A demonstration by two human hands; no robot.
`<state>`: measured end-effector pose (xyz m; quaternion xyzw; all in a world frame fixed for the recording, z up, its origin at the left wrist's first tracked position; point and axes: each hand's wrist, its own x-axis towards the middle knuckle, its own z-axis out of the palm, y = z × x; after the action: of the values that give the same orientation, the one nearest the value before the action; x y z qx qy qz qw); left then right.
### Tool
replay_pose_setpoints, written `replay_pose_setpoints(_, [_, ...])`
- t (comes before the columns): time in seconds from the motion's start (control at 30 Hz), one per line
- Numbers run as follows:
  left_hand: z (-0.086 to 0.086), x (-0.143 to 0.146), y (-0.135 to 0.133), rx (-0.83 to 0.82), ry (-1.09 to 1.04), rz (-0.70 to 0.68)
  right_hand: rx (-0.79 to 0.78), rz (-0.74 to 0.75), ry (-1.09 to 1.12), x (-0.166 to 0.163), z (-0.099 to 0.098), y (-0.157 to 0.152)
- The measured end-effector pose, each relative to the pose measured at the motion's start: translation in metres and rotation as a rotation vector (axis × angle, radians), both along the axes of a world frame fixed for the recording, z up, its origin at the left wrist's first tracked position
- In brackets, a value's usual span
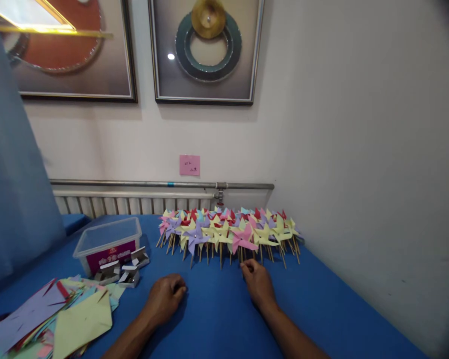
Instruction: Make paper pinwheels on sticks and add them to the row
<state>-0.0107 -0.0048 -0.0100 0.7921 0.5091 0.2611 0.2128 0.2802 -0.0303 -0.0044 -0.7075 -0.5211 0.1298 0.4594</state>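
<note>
Paper pinwheels on thin wooden sticks stand and lean in a dense row at the table's far side. In front is a pink pinwheel (244,239), whose stick runs down to my right hand (259,285). Thumb and forefinger of that hand are pinched at the stick's lower end. Beside the pink one are a purple pinwheel (195,237) and a pale yellow pinwheel (220,233). My left hand (164,299) rests on the blue tabletop (213,319), fingers curled in, and I see nothing in it.
Left of my left hand lies a pile of cut paper sheets (84,319). Behind it are small open boxes (129,276) and a clear plastic tub (110,234). A radiator (127,204) and pipe run along the back wall; a blue curtain (15,174) hangs at left.
</note>
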Motion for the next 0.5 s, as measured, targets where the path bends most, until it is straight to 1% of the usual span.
replay_pose_setpoints(0.23, [-0.002, -0.001, 0.000, 0.001, 0.027, -0.008, -0.069, -0.049, -0.078, -0.002, 0.000, 0.010])
replay_pose_setpoints(0.5, [-0.002, 0.000, -0.001, 0.009, 0.055, -0.019, -0.096, -0.100, -0.111, -0.002, -0.002, 0.017])
